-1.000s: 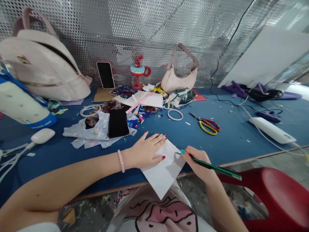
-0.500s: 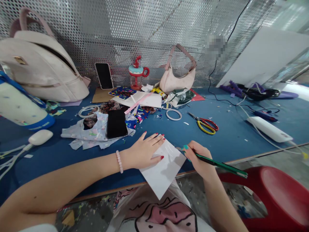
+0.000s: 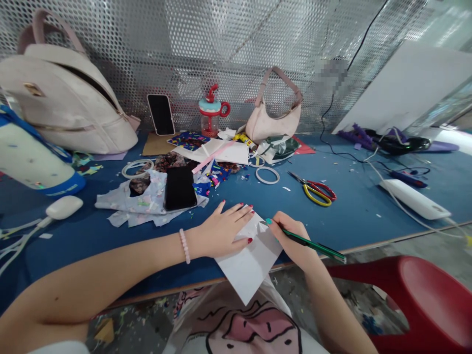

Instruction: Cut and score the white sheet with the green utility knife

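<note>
My left hand [image 3: 229, 231] lies flat with its fingers spread on a white sheet of paper [image 3: 248, 275], which juts over the table's front edge. In my right hand [image 3: 293, 238] is a slim green craft knife [image 3: 317, 247], gripped like a pen. Its thin pointed tip meets the upper part of the paper, a little right of my left fingertips. Thin line marks show on the paper near the tip; whether they are cut through I cannot tell.
Scissors [image 3: 313, 189] with red and yellow handles lie to the right, near a white ring [image 3: 267, 175]. A black phone [image 3: 180, 188] rests on patterned scraps at left. A white power bank [image 3: 415, 198] sits far right, above a red stool [image 3: 431, 300].
My right hand and the craft knife have moved left and slightly up, bringing the tip from the paper's right edge onto its upper part. My left hand stays put on the paper.
</note>
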{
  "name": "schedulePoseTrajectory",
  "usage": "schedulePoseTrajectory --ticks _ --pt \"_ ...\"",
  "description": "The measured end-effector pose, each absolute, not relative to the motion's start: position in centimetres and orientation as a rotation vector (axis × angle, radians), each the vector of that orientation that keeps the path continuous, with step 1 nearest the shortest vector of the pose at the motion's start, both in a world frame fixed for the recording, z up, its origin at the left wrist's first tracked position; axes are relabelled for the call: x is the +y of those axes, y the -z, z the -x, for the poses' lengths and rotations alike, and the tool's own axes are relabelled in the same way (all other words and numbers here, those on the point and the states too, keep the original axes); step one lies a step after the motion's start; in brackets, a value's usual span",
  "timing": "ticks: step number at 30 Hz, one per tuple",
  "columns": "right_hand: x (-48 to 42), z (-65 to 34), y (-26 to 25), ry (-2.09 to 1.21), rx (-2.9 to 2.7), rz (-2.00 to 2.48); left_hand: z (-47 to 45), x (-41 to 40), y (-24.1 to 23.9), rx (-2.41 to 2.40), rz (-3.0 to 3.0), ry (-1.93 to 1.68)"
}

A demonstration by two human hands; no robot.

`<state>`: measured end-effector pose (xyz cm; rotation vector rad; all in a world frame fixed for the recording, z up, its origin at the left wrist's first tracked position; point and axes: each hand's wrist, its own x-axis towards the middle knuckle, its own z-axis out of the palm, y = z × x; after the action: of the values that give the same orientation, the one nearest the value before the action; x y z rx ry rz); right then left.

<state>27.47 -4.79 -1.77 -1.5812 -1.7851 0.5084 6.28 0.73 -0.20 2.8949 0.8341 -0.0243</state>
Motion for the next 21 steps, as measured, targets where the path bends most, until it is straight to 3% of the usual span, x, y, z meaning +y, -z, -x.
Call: schedulePoseTrajectory --ticks 21 --pt "-5.04 -26.5 1.31 -0.426 -1.838 1.577 -6.26 0.78 0.41 0.837 -2.914 -0.019"
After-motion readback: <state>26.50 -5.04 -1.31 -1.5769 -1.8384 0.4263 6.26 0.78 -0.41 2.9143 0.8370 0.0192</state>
